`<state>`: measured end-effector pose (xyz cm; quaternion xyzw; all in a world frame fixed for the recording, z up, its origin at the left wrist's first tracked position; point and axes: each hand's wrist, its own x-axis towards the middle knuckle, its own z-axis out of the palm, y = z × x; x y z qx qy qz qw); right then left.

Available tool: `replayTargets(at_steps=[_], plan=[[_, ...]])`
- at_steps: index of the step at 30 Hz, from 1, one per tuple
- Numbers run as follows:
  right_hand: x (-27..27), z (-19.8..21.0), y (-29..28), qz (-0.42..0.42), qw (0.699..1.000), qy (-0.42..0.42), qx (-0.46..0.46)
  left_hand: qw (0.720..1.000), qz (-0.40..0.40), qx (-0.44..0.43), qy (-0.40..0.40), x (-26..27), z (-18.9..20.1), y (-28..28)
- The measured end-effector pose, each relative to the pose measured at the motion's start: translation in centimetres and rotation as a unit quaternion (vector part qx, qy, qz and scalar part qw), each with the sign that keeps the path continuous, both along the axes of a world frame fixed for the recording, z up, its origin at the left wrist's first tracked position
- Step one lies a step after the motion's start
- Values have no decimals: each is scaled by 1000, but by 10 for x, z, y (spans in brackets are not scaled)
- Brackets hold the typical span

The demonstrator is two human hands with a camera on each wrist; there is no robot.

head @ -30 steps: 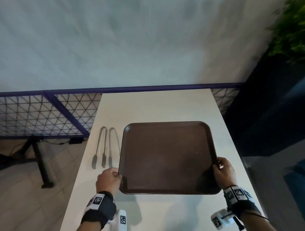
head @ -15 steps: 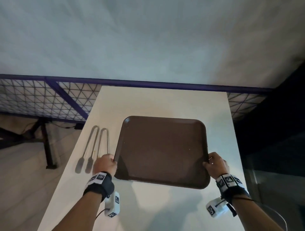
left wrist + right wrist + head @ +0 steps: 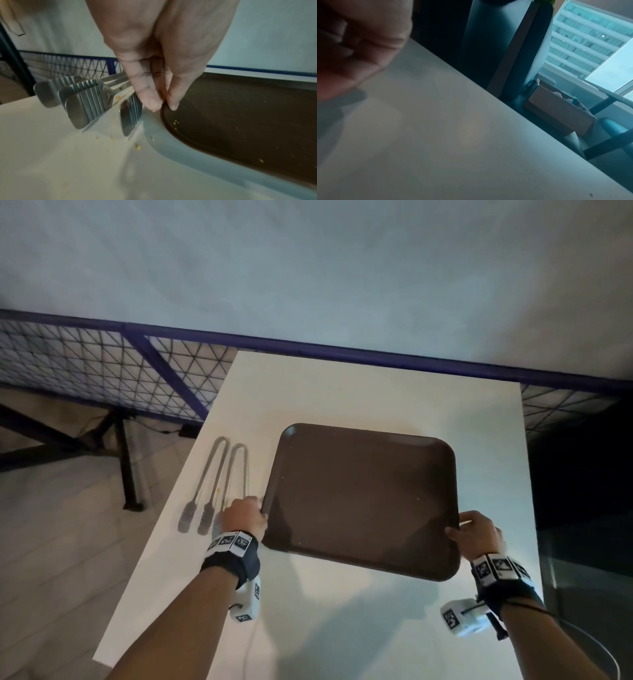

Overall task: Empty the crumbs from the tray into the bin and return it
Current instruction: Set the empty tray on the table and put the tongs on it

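A dark brown tray (image 3: pixel 363 501) lies on the white table (image 3: pixel 342 392), held at both sides. My left hand (image 3: pixel 245 517) grips its left rim; in the left wrist view the thumb and fingers (image 3: pixel 154 102) pinch the tray (image 3: pixel 240 121) edge. My right hand (image 3: pixel 476 534) grips the right rim, thumb on top. A few yellow crumbs (image 3: pixel 175 123) lie inside the tray, and more crumbs (image 3: pixel 137 146) dot the table beside it. In the right wrist view the right hand (image 3: pixel 351 47) is a blur. No bin is in sight.
Two metal tongs (image 3: pixel 214 484) lie just left of the tray, close to my left hand; tongs (image 3: pixel 82 100) fill the left wrist view. A purple-framed mesh railing (image 3: pixel 102 371) runs behind the table. A cardboard box (image 3: pixel 559 109) sits beyond the table's right edge.
The view has swung left and the table now sits more to the right. Both hands keep their grip on the tray; the tray looks slightly turned clockwise.
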<state>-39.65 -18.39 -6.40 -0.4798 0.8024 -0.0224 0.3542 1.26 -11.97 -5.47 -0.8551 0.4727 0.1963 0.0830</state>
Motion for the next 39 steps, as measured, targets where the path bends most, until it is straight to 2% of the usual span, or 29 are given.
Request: replayTargets(at_steps=[3,5,7,9,12,15,18,21,25,29,34,39], plan=[[7,12,6,-36,999,21,-32,999,18,-39,26,15,17,6],[22,27,11,-57,994,22,-93,995,35,-82,33,36,30,12],[53,43,15,-33,987,-7,-154,990,51,-124,35,65,39,20],[100,55,23,32,982,-63,-178,986,64,-146,39,98,40,27],[187,64,36,131,972,-127,-146,987,84,-130,49,137,27,34],[273,57,47,211,964,-150,-66,989,92,-87,76,160,10,38],[341,47,55,245,960,-136,-4,989,87,-53,107,170,-7,41],[383,36,58,254,962,-95,19,987,82,-52,124,172,-17,43],[414,22,56,262,964,-12,38,983,79,-67,149,171,-26,47],[425,17,51,254,966,23,46,981,71,-76,161,174,-26,49],[424,26,51,248,967,7,50,978,59,-108,167,179,-17,55],[391,49,50,228,973,-42,12,966,37,-183,176,170,7,62]])
